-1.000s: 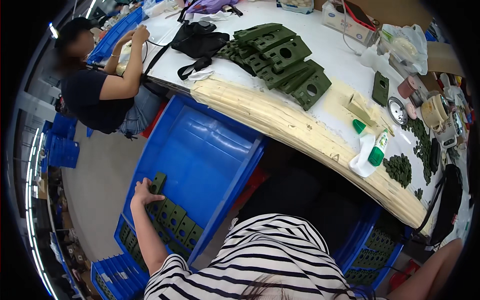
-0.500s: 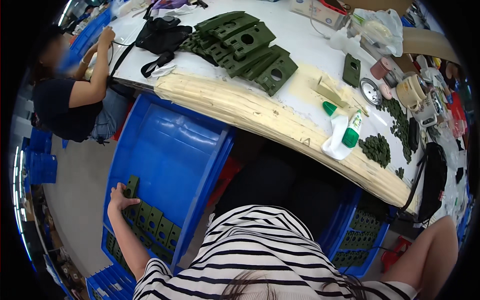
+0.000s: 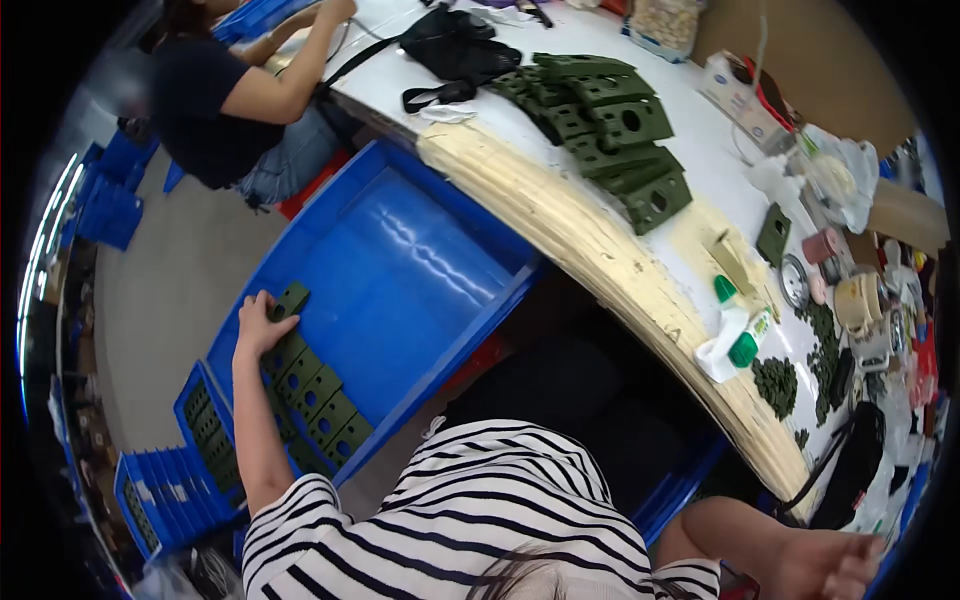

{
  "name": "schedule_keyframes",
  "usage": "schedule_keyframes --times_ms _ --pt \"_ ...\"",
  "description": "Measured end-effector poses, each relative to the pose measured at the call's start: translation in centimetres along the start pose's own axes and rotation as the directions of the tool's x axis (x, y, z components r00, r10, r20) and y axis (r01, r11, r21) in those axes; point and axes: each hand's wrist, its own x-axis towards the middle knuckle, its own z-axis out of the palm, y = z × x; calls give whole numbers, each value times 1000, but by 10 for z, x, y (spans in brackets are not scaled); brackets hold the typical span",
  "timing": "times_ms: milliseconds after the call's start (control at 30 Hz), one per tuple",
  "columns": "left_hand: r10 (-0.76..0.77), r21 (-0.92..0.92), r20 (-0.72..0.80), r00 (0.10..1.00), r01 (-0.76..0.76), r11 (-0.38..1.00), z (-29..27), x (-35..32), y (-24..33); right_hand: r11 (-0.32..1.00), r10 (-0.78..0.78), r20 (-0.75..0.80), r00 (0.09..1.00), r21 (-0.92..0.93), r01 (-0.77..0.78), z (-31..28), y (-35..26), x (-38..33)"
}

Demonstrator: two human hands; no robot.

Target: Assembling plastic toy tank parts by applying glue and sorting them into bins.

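- My left hand (image 3: 262, 325) reaches down into the blue crate (image 3: 400, 270), fingers closed around a dark green block (image 3: 290, 300) at its near wall.
- Just below that hand, a row of matching green blocks (image 3: 318, 392) lines the crate's edge, side by side.
- My right hand (image 3: 825, 565) hangs low at my side, fingers loosely curled, holding nothing that I can see.
- Far above my left hand, a pile of larger green parts (image 3: 605, 125) lies on the white table (image 3: 700, 160), where another person (image 3: 225, 105) sits.
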Motion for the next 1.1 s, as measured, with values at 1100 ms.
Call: schedule_keyframes --times_ms 1100 --pt "49 188 118 992 -71 980 -4 -113 26 670 650 487 584 -4 -743 46 -14 -111"
